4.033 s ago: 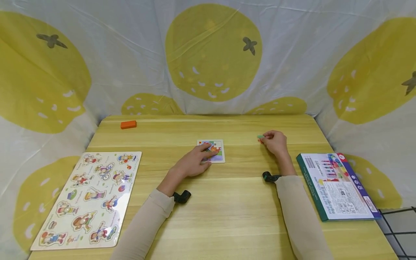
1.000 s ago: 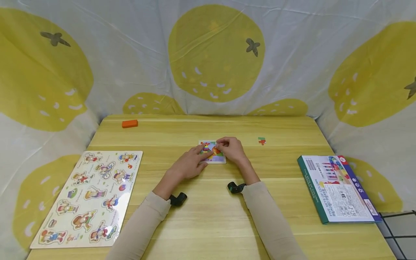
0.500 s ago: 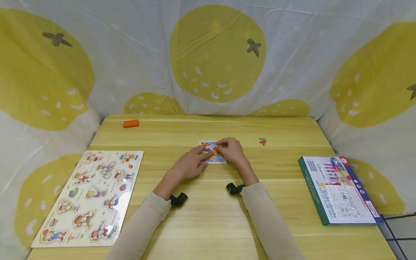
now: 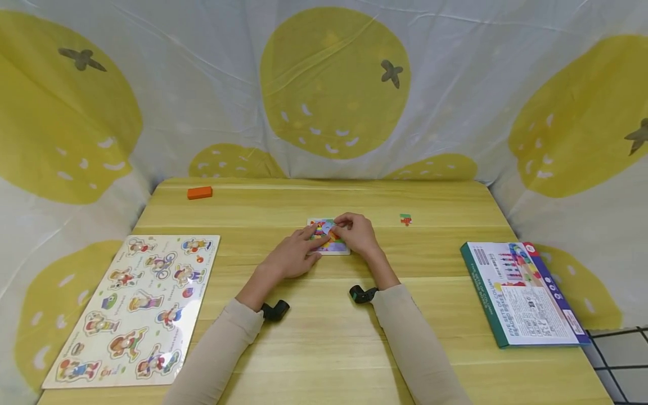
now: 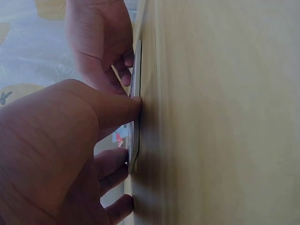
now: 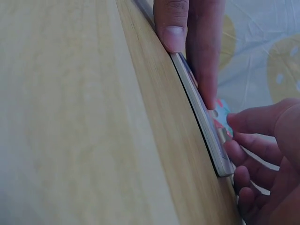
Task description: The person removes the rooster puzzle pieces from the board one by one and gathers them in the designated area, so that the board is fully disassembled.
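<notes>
A small jigsaw puzzle in a white tray (image 4: 342, 252) lies mid-table, with a colourful picture partly covered by both hands. My left hand (image 4: 289, 256) rests on its left part, fingers extended over the picture; in the left wrist view the thumb touches the tray's near edge. My right hand (image 4: 358, 233) is at the tray's upper right, pinching a puzzle piece (image 6: 224, 112) between thumb and fingers. That piece is tilted up from the board in the right wrist view. To the right lies a loose green-and-red bit of puzzle (image 4: 406, 219), apart from both hands.
A large wooden board (image 4: 129, 315) with inset figures lies at the left. A flat box (image 4: 523, 295) with a green side lies at the right. An orange block (image 4: 199, 193) sits at the back left. Fruit-print cloth (image 4: 334, 84) surrounds the table.
Four seconds ago my right hand was at the loose pieces on the right; it has since come left to the tray with a piece. In the last second it has barely moved. My left hand stays on the puzzle.
</notes>
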Motion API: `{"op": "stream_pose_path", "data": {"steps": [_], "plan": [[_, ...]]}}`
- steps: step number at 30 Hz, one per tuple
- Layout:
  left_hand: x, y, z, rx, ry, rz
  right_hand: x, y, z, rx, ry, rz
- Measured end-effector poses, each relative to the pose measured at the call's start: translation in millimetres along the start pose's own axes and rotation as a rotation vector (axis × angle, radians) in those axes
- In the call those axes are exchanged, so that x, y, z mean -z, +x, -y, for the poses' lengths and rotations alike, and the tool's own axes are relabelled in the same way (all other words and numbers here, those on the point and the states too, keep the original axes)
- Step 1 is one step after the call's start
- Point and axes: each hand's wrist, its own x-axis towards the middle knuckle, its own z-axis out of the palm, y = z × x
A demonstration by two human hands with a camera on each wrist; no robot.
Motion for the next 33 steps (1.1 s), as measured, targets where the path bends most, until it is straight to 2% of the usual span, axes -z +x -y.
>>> {"op": "stream_pose_path", "data": {"steps": [14,22,33], "plan": [[0.4,-1.1,-0.2,0.016,-0.015,0.003,-4.3,0.1,-2.3,0.038,-0.008,-0.02],[0.8,1.0,-0.4,-0.005,0.0,0.015,0.0,-1.1,-2.2,0.049,0.07,-0.055],[1.1,-0.6,0.5,0.022,-0.015,0.017,9.2,-4.3,-9.3,0.007,0.175,-0.071]]}}
